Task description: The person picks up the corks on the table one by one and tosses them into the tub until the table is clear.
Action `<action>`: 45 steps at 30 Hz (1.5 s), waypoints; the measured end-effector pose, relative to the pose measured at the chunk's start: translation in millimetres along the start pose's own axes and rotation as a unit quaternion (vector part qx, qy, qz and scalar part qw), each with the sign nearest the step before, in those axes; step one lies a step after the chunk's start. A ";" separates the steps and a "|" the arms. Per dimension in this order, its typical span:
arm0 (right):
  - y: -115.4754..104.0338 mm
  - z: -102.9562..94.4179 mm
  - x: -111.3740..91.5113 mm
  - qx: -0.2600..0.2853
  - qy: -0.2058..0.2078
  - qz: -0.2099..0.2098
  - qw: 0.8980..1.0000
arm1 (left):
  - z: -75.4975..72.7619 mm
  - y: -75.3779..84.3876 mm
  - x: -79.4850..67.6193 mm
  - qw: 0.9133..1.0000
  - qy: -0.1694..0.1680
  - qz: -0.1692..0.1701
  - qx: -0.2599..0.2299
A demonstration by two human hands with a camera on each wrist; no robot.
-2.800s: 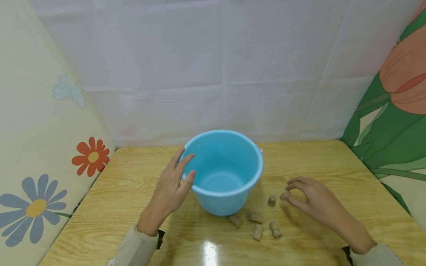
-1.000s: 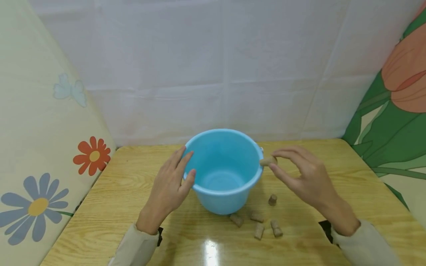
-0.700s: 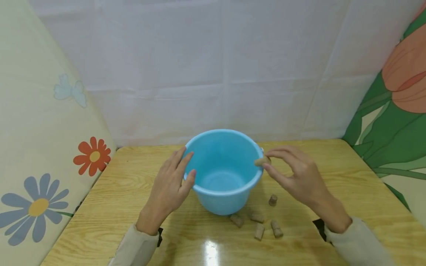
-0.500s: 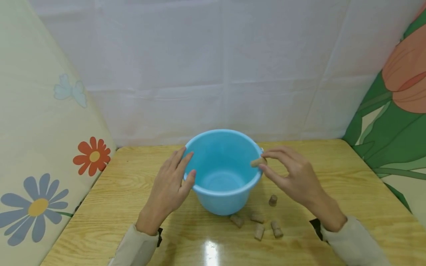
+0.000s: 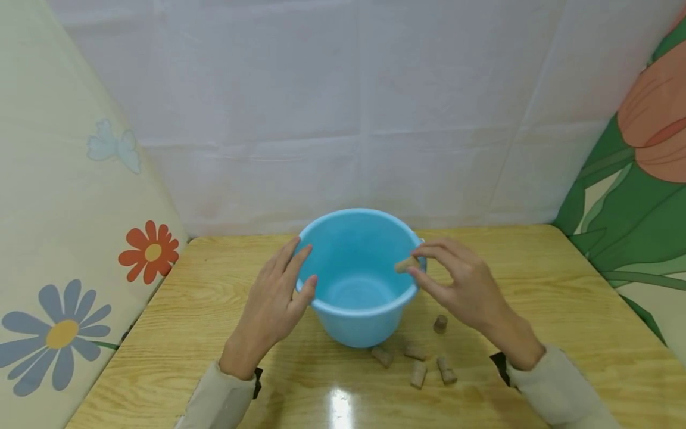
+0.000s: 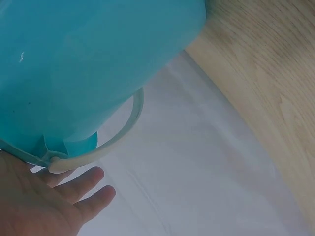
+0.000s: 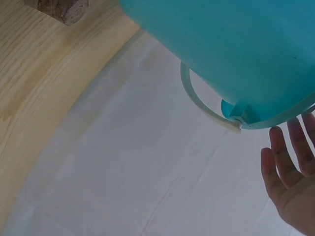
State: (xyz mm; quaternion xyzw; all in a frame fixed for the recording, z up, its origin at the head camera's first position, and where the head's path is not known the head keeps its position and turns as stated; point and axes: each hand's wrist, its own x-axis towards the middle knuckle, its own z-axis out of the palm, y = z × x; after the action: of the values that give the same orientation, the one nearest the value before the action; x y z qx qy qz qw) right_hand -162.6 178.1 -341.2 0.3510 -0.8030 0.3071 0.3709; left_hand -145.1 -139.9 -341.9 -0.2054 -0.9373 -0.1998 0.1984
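A light blue bucket stands upright on the wooden table. My left hand rests on its left rim with fingers loosely extended, thumb and forefinger reaching over the edge. Between thumb and forefinger, my right hand pinches a tan cork over the inside of the right rim. Its other fingers, seen in the right wrist view, stretch out below the rim outside the bucket; the held cork is hidden there. A pale handle hangs along the bucket's far side in the left wrist view.
Several more corks lie in front of the bucket, among them a cork near the middle and an upright cork by the right hand. A white cloth hangs behind the table; flower-patterned panels flank it.
My right hand picked up a cork right of the bucket, raised it and carried it left past the right rim. The left hand has stayed on the left rim.
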 end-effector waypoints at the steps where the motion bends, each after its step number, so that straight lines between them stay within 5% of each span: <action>1: 0.0 0.5 -0.1 -0.001 -0.002 0.000 1.000 | -0.1 -0.2 0.1 1.000 -0.001 -0.001 -0.002; 33: 2.7 5.8 -1.2 -0.001 -0.023 0.007 1.000 | 0.8 0.0 0.4 1.000 -0.011 -0.016 -0.006; 45: 3.2 -7.3 -7.6 -0.014 -0.015 0.009 1.000 | 0.5 0.5 0.4 1.000 -0.014 -0.021 -0.014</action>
State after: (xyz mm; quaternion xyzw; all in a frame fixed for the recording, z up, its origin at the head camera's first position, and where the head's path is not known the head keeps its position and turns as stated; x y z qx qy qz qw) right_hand -158.8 188.0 -344.2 0.3430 -0.8160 0.2936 0.3609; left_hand -145.4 -139.1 -342.1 -0.1910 -0.9413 -0.2140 0.1780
